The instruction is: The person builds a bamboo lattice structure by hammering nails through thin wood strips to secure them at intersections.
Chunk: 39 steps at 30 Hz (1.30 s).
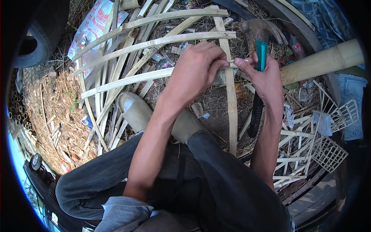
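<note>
My left hand (pixel 199 63) is closed, thumb and fingers pinching near the right end of a bamboo strip (pixel 127 81). There that strip crosses an upright bamboo strip (pixel 231 104). My right hand (pixel 267 77) is closed around a claw hammer (pixel 261 54) with a teal and black handle, its rusty head pointing away from me. The right thumb and fingertip also meet at the end of the strip, beside my left fingers; anything tiny between them is too small to make out. Two more curved strips (pixel 170 40) lie across the same upright farther off.
A thick bamboo pole (pixel 320 63) lies at the right. Bamboo lattice pieces (pixel 330 154) and thin sticks pile up below it. Loose slats (pixel 123 63) and a printed sack (pixel 92 29) lie at the far left, near a tyre (pixel 36 46). My shoe (pixel 135 112) rests beside the strips.
</note>
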Motion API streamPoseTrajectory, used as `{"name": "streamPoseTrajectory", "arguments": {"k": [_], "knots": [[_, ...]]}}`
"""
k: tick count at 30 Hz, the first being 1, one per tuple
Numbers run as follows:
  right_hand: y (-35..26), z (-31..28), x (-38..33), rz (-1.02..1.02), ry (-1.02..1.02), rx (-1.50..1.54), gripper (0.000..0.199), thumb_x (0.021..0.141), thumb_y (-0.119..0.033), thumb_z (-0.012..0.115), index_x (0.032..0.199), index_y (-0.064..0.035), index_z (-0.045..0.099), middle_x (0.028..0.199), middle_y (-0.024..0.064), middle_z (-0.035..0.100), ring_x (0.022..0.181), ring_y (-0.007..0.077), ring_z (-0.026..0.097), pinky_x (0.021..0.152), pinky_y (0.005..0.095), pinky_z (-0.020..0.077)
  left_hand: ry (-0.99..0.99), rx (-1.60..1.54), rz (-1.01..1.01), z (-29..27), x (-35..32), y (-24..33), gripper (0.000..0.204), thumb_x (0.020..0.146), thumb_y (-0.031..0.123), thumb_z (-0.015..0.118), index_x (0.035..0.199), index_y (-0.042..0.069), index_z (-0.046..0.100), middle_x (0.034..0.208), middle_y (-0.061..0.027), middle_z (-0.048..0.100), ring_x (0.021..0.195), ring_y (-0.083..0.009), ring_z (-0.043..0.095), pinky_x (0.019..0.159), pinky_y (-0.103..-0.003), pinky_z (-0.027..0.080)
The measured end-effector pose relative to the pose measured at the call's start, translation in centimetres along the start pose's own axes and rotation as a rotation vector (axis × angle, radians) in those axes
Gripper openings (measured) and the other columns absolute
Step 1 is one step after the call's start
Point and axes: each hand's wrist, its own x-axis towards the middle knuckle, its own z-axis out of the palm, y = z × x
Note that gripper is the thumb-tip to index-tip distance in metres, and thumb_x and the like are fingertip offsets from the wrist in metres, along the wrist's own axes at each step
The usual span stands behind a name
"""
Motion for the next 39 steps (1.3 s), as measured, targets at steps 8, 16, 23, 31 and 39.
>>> {"name": "streamPoseTrajectory", "arguments": {"k": [8, 16, 23, 31, 39], "knots": [[0.3, -0.1, 0.2, -0.010, 0.003, -0.060, 0.042, 0.082, -0.024, 0.090, 0.084, -0.0061, 0.051, 0.078, 0.0033, 0.063, 0.070, 0.0100, 0.060, 0.064, 0.0283, 0.0510, -0.160, 0.117, 0.092, -0.6, 2.4, -0.2, 0.009, 0.084, 0.002, 0.070, 0.091, -0.002, 0.069, 0.086, -0.0178, 0.067, 0.085, -0.0393, 0.066, 0.077, -0.046, 0.053], [0.5, 0.3, 0.3, -0.021, -0.021, -0.014, 0.040, 0.084, -0.021, 0.088, 0.085, -0.0069, 0.051, 0.078, 0.0024, 0.061, 0.069, 0.0088, 0.057, 0.062, 0.0280, 0.0496, -0.279, 0.240, 0.181, 0.0, 3.6, -0.3, 0.009, 0.083, 0.003, 0.071, 0.089, -0.003, 0.069, 0.084, -0.0194, 0.067, 0.085, -0.0391, 0.068, 0.077, -0.046, 0.054], [0.5, 0.3, -0.2, 0.010, 0.011, 0.036, 0.037, 0.086, -0.022, 0.087, 0.087, -0.0080, 0.053, 0.077, -0.0007, 0.061, 0.066, 0.0053, 0.053, 0.057, 0.0229, 0.0428, 0.075, -0.053, -0.017, 1.9, -0.1, 0.2, 0.013, 0.085, 0.010, 0.076, 0.094, 0.001, 0.074, 0.087, -0.0146, 0.069, 0.082, -0.0340, 0.066, 0.075, -0.042, 0.054], [0.8, 0.4, -0.2, 0.044, 0.032, 0.026, 0.040, 0.084, -0.027, 0.089, 0.089, -0.0064, 0.056, 0.077, -0.0010, 0.062, 0.066, 0.0055, 0.054, 0.058, 0.0233, 0.0446, 0.174, -0.017, -0.086, 3.2, -0.7, 0.4, 0.010, 0.083, 0.016, 0.076, 0.086, 0.007, 0.078, 0.086, -0.0065, 0.073, 0.091, -0.0284, 0.066, 0.081, -0.042, 0.047], [0.5, 0.5, -0.6, 0.056, 0.051, 0.072, 0.034, 0.087, -0.026, 0.087, 0.089, -0.0083, 0.058, 0.078, -0.0011, 0.064, 0.064, 0.0061, 0.054, 0.056, 0.0222, 0.0403, 0.154, 0.053, -0.040, 2.5, -0.6, 0.8, 0.014, 0.080, 0.016, 0.080, 0.087, 0.005, 0.080, 0.090, -0.0066, 0.076, 0.085, -0.0280, 0.069, 0.078, -0.042, 0.052]]}}
